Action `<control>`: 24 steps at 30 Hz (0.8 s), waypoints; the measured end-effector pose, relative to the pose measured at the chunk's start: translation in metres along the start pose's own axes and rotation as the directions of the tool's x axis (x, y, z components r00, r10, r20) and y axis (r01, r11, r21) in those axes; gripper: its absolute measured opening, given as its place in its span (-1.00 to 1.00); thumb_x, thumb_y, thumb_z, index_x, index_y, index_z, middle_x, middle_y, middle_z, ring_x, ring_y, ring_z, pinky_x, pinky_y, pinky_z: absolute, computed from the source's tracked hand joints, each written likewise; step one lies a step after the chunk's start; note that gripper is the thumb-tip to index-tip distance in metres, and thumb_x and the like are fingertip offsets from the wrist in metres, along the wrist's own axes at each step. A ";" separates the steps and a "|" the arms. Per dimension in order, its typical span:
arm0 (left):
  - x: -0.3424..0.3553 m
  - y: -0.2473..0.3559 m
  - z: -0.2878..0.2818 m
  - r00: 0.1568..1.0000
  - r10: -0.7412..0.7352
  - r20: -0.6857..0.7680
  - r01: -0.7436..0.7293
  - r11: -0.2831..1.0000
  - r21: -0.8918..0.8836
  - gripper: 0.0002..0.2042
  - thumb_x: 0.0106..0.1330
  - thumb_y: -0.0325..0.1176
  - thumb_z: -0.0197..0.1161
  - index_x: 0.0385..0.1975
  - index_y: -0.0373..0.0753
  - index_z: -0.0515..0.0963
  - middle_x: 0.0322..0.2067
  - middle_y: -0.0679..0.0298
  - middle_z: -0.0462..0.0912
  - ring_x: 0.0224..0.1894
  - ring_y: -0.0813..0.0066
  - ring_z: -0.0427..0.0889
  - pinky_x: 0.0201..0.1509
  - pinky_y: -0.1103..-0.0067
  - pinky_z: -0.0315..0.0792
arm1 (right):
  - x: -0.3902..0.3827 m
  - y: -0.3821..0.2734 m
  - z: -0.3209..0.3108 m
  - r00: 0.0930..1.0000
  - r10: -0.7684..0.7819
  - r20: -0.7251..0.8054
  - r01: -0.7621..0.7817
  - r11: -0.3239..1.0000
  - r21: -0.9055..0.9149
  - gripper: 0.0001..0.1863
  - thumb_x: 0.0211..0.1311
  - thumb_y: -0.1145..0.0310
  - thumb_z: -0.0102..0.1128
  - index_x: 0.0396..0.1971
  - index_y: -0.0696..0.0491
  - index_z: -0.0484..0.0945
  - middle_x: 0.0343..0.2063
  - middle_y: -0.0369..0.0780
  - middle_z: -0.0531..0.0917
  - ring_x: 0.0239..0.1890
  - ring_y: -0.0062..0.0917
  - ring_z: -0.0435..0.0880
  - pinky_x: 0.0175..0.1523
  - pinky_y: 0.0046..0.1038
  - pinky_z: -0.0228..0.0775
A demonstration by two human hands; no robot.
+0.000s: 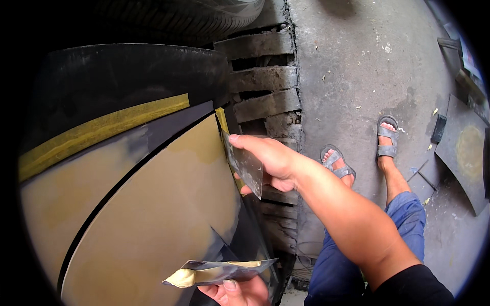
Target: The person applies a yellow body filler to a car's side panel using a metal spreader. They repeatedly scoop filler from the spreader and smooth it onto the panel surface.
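Observation:
My right hand (273, 160) grips a thin grey metal putty spreader (246, 166), held up against the right edge of a car body panel (153, 209). Smooth beige filler covers most of that panel, with grey showing toward its lower right. A dark curved gap separates it from a neighbouring panel (76, 168), also coated in beige. Low in the view, my left hand (239, 292) holds a flat metal plate (219, 273) from below. A lump of cream-coloured putty (182, 278) sits on the plate's left end, with more smeared along it.
Yellow masking tape (107, 120) runs along the dark bodywork above the panels. A tyre (204, 20) stands at the top. Slotted concrete slabs (265, 104) border the floor (352, 76). My sandalled feet (387, 135) are to the right, near a sheet-metal piece (467, 148) and a dark block (438, 128).

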State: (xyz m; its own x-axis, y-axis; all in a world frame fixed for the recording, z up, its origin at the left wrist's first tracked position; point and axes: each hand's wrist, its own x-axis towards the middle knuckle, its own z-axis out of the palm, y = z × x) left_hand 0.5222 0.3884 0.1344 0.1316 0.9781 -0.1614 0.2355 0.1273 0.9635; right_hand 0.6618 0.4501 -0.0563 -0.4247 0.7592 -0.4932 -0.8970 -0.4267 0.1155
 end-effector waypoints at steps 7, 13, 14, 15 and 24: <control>0.000 0.002 0.006 0.996 0.051 -0.079 -0.051 0.999 -0.001 -0.53 0.26 -0.51 0.16 0.18 -0.18 0.27 0.05 0.25 0.49 0.02 0.46 0.51 0.16 0.49 0.41 | -0.001 -0.005 0.016 0.998 -0.031 -0.056 0.029 0.999 -0.038 -0.54 0.30 -0.03 -0.06 -0.02 0.00 0.49 -0.29 -0.31 0.48 -0.34 -0.56 0.41 -0.42 -0.42 0.52; 0.000 0.008 -0.005 0.999 0.045 -0.017 -0.045 0.999 -0.023 -0.53 0.26 -0.51 0.17 0.19 -0.20 0.27 0.04 0.21 0.49 -0.01 0.40 0.53 0.13 0.51 0.45 | -0.017 0.000 0.032 0.992 -0.128 0.017 0.129 0.982 -0.141 -0.52 0.28 0.07 -0.04 0.03 0.11 0.48 -0.15 -0.19 0.55 -0.19 -0.49 0.51 -0.21 -0.36 0.50; 0.000 0.008 -0.004 0.998 0.049 -0.026 -0.050 0.998 -0.027 -0.53 0.26 -0.51 0.17 0.19 -0.20 0.27 0.04 0.20 0.49 -0.01 0.40 0.53 0.12 0.51 0.45 | -0.010 0.010 0.032 0.967 -0.255 -0.028 0.238 0.932 -0.273 -0.47 0.28 0.06 -0.04 0.06 0.19 0.45 -0.10 -0.08 0.55 -0.09 -0.38 0.51 -0.07 -0.35 0.44; 0.000 0.008 -0.003 0.998 0.052 -0.027 -0.053 0.998 -0.037 -0.53 0.26 -0.51 0.17 0.19 -0.20 0.27 0.04 0.20 0.49 -0.01 0.39 0.53 0.12 0.50 0.45 | -0.010 0.017 0.035 0.938 -0.343 -0.044 0.304 0.878 -0.370 -0.44 0.28 0.06 -0.05 0.08 0.23 0.42 -0.07 -0.02 0.52 -0.03 -0.30 0.49 0.00 -0.35 0.39; 0.001 0.009 0.007 0.997 0.075 -0.032 -0.075 0.997 -0.020 -0.54 0.27 -0.51 0.15 0.18 -0.17 0.29 0.07 0.18 0.47 -0.03 0.32 0.54 0.13 0.45 0.46 | -0.041 0.050 0.045 0.855 -0.497 0.148 0.471 0.625 -0.623 -0.33 0.32 0.07 0.02 0.27 0.22 0.20 0.09 -0.03 0.34 0.12 -0.33 0.38 0.17 -0.44 0.26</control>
State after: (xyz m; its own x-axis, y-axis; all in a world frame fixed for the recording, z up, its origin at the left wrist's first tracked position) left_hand 0.5309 0.3896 0.1419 0.1183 0.9896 -0.0821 0.2057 0.0564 0.9770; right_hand 0.6292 0.4196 0.0086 0.0646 0.9339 -0.3518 -0.6842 -0.2151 -0.6969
